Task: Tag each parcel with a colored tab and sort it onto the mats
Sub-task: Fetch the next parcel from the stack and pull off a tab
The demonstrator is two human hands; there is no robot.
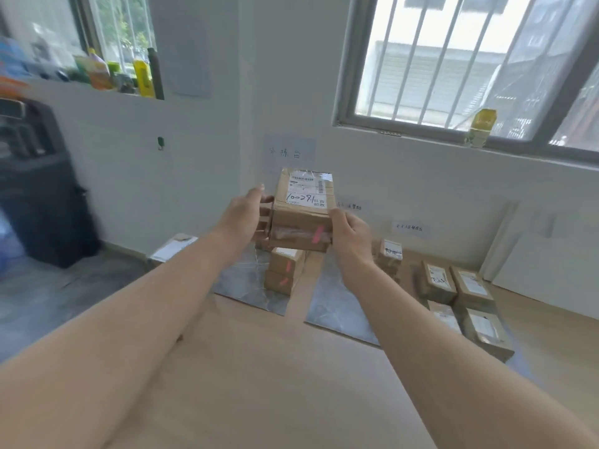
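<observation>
I hold a brown cardboard parcel (303,210) in the air with both hands. It has a white shipping label on top and a pink tab on its near side. My left hand (246,217) grips its left side and my right hand (351,233) grips its right front corner. Below it, on the left grey mat (241,283), stands a stack of two parcels (284,270), each with a pink tab. The middle grey mat (334,303) is bare where it shows. Several parcels (460,293) lie on the right mat by the wall.
A small parcel (390,254) stands behind my right wrist. A flat white-labelled parcel (171,249) lies left of the mats. A black case (35,189) stands at the far left. Paper signs hang on the white wall; bottles line both window sills.
</observation>
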